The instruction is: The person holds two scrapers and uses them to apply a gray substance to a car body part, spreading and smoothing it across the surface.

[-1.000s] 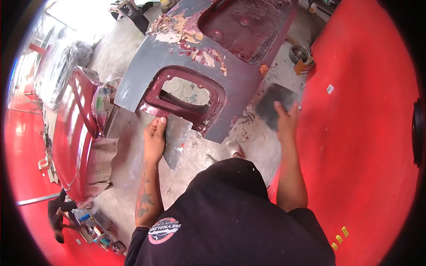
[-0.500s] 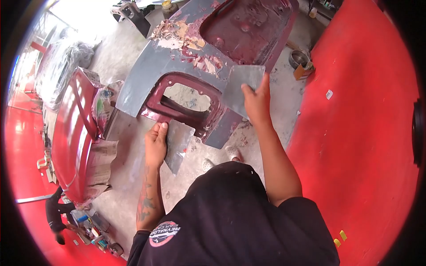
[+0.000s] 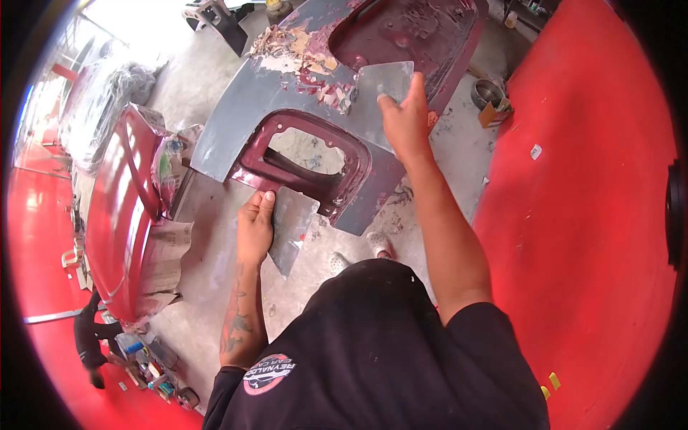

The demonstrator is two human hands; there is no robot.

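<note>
- Two metal spreader blades in play, one per hand, both over the grey-primed car body panel that stands propped on the concrete floor in front of me.
- Right hand grips the upper spreader blade, thumb across its face and fingers curled behind the near edge. I hold it flat against the panel so the broad face bears on the surface, just beside the flaking patch of old filler.
- That blade's long axis runs from near my palm up and away, tilting slightly right in view; its far edge points toward the dark-red recess at the top of the panel.
- Left hand is closed on the second blade, thumb on top and fingers wrapped under the left edge. It hangs below the panel's lower rim, near the maroon window-shaped opening but apart from it. I judge I keep it low as a carrying board, out of the working hand's way.
- Second blade's long axis runs up-and-down in view, its narrower tip pointing down toward my feet and the floor.
- Whether either blade carries filler I cannot tell; both faces look dull grey.
- Off to my left: a red car door masked with newspaper. To my right, a large red body surface.
- Another person in dark clothes crouches at lower left, well apart, near scattered cans.
</note>
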